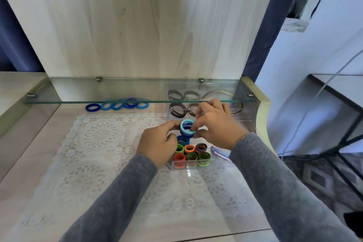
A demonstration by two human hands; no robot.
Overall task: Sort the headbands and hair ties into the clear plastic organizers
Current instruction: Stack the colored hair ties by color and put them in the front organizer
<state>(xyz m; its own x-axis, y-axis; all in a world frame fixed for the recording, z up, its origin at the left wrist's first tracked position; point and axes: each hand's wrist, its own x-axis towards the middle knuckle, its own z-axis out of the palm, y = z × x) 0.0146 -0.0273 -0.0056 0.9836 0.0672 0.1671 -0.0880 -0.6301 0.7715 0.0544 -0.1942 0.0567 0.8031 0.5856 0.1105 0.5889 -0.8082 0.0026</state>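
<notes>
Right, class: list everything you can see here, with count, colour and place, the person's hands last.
loose hair ties: about five, blue, table under glass shelf
held hair ties: small stack, blue, above small organizer
sorted hair ties: six bundles, green, orange, red, dark, plus blue, inside it
headbands: several, grey-brown, rear organizer
lace mat: one, white, tabletop
left hand, right hand: both pinch the held stack

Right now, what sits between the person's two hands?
In the head view, a stack of blue hair ties sits there, held by the left hand and the right hand.
</notes>
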